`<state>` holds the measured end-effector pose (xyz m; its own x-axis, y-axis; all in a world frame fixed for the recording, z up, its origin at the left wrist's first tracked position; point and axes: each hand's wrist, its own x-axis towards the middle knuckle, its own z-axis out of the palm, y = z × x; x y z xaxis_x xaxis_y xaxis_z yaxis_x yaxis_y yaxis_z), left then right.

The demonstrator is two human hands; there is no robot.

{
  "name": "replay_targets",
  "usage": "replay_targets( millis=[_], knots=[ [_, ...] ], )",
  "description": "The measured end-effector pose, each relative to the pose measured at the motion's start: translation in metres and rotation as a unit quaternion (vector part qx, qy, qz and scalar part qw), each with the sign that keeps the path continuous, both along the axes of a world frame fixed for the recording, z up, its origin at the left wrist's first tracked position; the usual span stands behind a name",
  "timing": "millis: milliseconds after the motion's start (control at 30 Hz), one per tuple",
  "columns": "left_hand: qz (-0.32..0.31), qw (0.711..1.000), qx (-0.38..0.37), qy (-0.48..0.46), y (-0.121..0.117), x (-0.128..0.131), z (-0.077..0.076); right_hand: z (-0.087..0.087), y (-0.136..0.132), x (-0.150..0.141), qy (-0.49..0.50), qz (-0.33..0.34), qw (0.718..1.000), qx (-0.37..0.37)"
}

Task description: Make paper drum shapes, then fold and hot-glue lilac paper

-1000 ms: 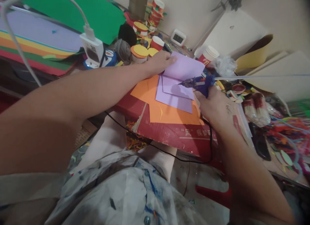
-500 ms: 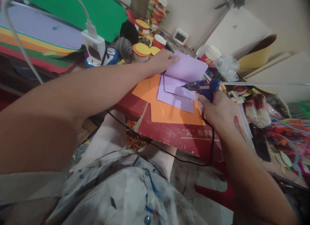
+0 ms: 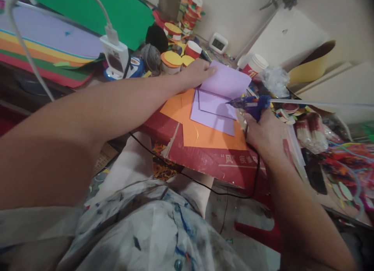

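Note:
My left hand [image 3: 200, 72] pinches the upper left corner of a purple sheet of foam or paper [image 3: 225, 79], holding that flap raised. Beneath the flap lie more purple pieces [image 3: 210, 120], on top of orange sheets [image 3: 214, 138]. In my right hand [image 3: 264, 131] is a blue hot glue gun [image 3: 258, 107], gripped by its handle. A long clear glue stick [image 3: 315, 103] sticks out of its rear. The dark nozzle points left, just over the purple piece under the flap; whether it touches is unclear. Its black cord [image 3: 204, 188] loops down below the table edge.
A red printed board [image 3: 204, 162] lies under the sheets. Behind stand yellow-topped paper cups [image 3: 172, 60], yarn [image 3: 152, 57] and a small white clock [image 3: 218, 43]. Stacked coloured sheets [image 3: 49, 37] and a plugged-in white charger [image 3: 115, 55] are left; wrapped brushes [image 3: 314, 132] lie right.
My right hand has shifted the glue gun slightly to the right, its nozzle sliding along above the purple piece. My left hand keeps the flap raised in the same place.

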<state>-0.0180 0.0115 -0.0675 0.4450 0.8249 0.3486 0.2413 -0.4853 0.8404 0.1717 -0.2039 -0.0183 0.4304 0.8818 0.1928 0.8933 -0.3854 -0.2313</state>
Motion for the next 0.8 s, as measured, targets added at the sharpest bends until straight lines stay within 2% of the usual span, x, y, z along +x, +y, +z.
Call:
replay_targets(
  millis=[67,233,400,533,633,800],
  knots=[
    [-0.002,1.0,-0.008,0.002,0.002,0.001,-0.002,-0.001,0.0,-0.002,0.005,-0.009,1.0,0.002],
    [0.002,1.0,-0.009,0.01,0.003,0.002,-0.002,-0.008,0.005,-0.008,0.006,0.076,0.997,0.021],
    [0.0,1.0,0.002,0.011,0.003,0.001,-0.002,-0.019,0.025,0.003,0.019,0.024,0.999,0.038],
    [0.0,1.0,0.001,-0.012,0.003,0.001,-0.003,-0.029,0.029,0.003,0.017,0.095,0.993,0.073],
    [-0.01,0.999,-0.007,-0.036,0.003,0.001,-0.005,-0.032,0.032,-0.005,0.018,0.103,0.991,0.078],
    [-0.008,0.995,-0.072,-0.067,0.003,0.003,-0.005,-0.039,0.052,-0.024,0.009,0.125,0.988,0.088]
  ],
)
